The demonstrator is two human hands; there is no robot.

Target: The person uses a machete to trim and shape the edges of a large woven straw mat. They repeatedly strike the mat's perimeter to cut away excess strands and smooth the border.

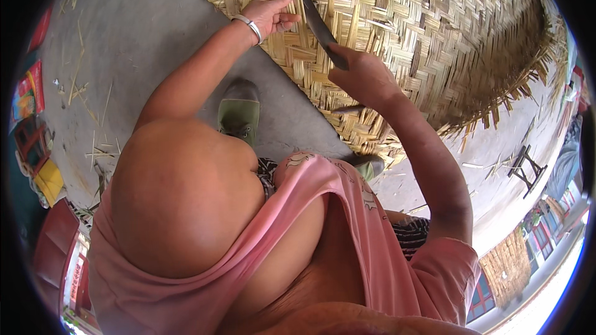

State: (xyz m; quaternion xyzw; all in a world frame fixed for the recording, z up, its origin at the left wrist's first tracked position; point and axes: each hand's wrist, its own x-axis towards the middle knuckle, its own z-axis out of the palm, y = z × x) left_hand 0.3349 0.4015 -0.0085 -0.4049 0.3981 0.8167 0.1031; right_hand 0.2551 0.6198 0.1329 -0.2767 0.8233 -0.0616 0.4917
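Now the right hand (366, 79) clenches a curved dark blade (318, 22), tip just beyond the left hand (273, 15); beneath both, woven matting (428, 31); whether the left pinches it, I can't tell.

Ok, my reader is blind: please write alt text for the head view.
A person's right hand holds a curved, dark, blade-like tool over a woven mat; the left hand, wearing a bracelet, is near the tool's tip.
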